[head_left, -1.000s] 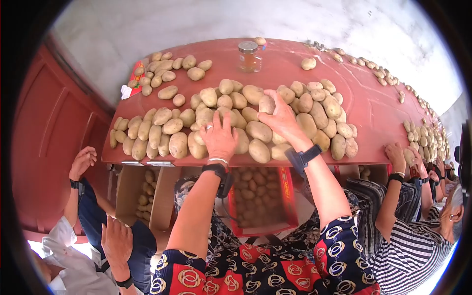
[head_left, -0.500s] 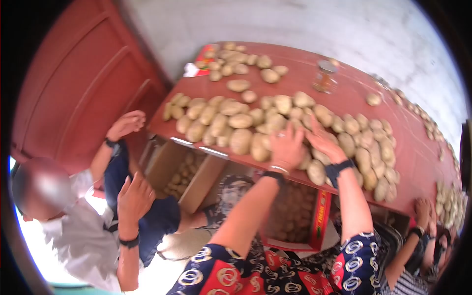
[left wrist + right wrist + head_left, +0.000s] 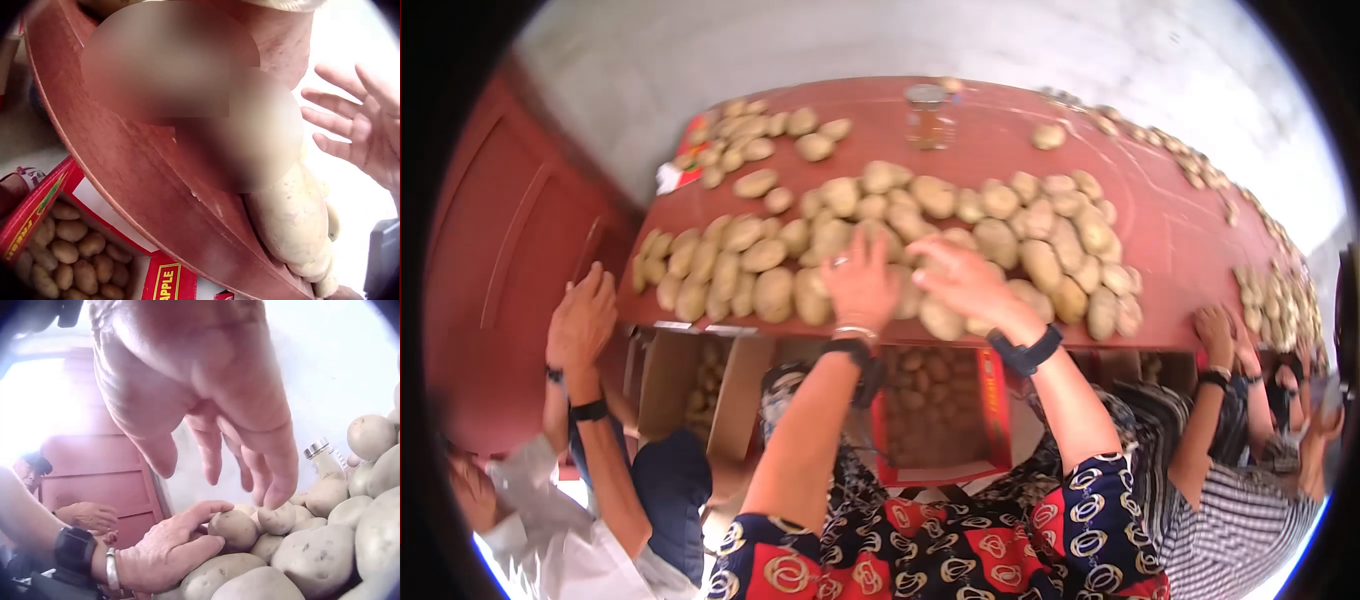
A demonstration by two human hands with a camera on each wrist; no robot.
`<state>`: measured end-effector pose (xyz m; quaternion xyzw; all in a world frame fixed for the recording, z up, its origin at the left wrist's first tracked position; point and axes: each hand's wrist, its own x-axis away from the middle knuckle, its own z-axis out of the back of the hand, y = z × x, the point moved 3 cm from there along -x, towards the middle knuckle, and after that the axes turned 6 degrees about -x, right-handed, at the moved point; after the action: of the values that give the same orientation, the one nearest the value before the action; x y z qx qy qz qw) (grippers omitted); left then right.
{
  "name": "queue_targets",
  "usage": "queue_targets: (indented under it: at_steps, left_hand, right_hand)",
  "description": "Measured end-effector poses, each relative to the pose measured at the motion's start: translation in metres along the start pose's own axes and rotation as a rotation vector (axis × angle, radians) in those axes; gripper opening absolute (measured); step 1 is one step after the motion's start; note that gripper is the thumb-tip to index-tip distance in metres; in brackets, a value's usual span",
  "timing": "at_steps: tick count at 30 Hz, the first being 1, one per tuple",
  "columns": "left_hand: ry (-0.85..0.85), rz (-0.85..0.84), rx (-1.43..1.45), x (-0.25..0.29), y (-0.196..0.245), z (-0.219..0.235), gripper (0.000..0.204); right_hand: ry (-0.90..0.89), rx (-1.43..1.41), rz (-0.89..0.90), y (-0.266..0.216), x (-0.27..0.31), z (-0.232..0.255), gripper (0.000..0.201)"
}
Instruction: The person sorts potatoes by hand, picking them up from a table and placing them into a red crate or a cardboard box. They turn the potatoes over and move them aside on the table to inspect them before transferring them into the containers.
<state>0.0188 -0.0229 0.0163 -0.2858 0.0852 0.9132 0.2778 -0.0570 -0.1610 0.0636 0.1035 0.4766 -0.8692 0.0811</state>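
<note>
My left hand (image 3: pixel 864 282) rests on the pile of potatoes (image 3: pixel 772 294) along the table's front edge, its fingers spread. In the right wrist view, the thumb and a finger of that hand lie either side of a potato (image 3: pixel 232 530). My right hand (image 3: pixel 970 283) hovers just beside it over the same pile, with nothing held. Its fingers (image 3: pixel 275 459) hang down apart from one another, above the potatoes. Blurred patches cover part of the left wrist view.
The red table (image 3: pixel 1170 230) also bears a lidded glass jar (image 3: pixel 929 122) and a smaller potato heap (image 3: pixel 745 130) at the back left. Below the edge stand a red box of potatoes (image 3: pixel 998 420) and a cardboard box (image 3: pixel 670 385). People sit on both sides; one person's hand (image 3: pixel 583 318) is raised at left.
A second ago my right hand held a potato over the pile; now it holds none. The head view swung left and came back. My left hand stays on the potatoes.
</note>
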Motion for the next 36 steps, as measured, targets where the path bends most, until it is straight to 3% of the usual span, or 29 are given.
queue_targets:
  at_steps: [1, 3, 6, 7, 8, 10, 12, 14, 15, 17, 22, 25, 29, 34, 36]
  left_hand:
    - [-0.020, -0.008, -0.009, -0.003, 0.003, 0.005, 0.052]
    - [0.008, -0.017, 0.004, -0.003, -0.006, -0.004, 0.055]
    - [0.000, -0.023, 0.005, -0.002, -0.002, -0.003, 0.056]
    - [-0.015, -0.008, -0.010, -0.003, -0.003, -0.002, 0.056]
    - [-0.012, -0.016, -0.024, -0.004, -0.002, -0.001, 0.056]
    - [-0.019, -0.005, -0.047, -0.003, -0.002, -0.001, 0.056]
    - [-0.022, -0.012, -0.061, -0.001, -0.002, 0.000, 0.057]
    - [-0.013, -0.005, -0.066, -0.005, -0.003, 0.000, 0.057]
    - [-0.010, -0.007, -0.072, -0.005, -0.003, 0.000, 0.057]
    - [-0.035, 0.001, -0.059, -0.003, -0.002, -0.001, 0.056]
    - [0.008, -0.024, -0.068, -0.004, -0.001, 0.002, 0.055]
    - [-0.027, -0.020, -0.077, -0.004, -0.001, 0.004, 0.057]
    - [-0.010, 0.003, 0.020, -0.003, -0.002, 0.005, 0.063]
    - [-0.034, 0.028, 0.193, -0.006, -0.003, 0.014, 0.058]
    - [0.126, 0.102, 0.764, -0.010, -0.012, 0.026, 0.044]
  right_hand:
    - [0.036, 0.018, -0.025, -0.009, 0.012, 0.008, 0.038]
    - [-0.238, -0.044, -0.207, -0.012, 0.020, 0.001, 0.036]
    - [-0.241, -0.114, -0.227, -0.016, 0.032, 0.014, 0.034]
    - [-0.099, -0.119, -0.113, -0.012, 0.032, 0.020, 0.031]
    - [-0.093, -0.131, -0.103, -0.008, 0.032, 0.026, 0.031]
    - [0.215, -0.214, -0.058, -0.003, 0.029, 0.051, 0.027]
    - [0.399, -0.374, -0.110, 0.020, 0.030, 0.069, 0.026]
    - [0.576, -0.305, -0.087, 0.023, 0.033, 0.095, 0.023]
    - [0.562, -0.312, -0.086, 0.031, 0.035, 0.100, 0.023]
    - [0.770, -0.425, -0.019, 0.045, 0.044, 0.107, 0.019]
    - [0.750, -0.595, -0.060, 0.042, 0.047, 0.100, 0.016]
    - [0.799, -0.706, 0.067, 0.043, 0.042, 0.101, 0.017]
    - [0.832, -0.663, 0.010, 0.048, 0.043, 0.104, 0.018]
    - [0.917, -0.708, 0.075, 0.045, 0.035, 0.104, 0.005]
    - [0.898, -0.763, 0.100, 0.038, 0.031, 0.098, 0.005]
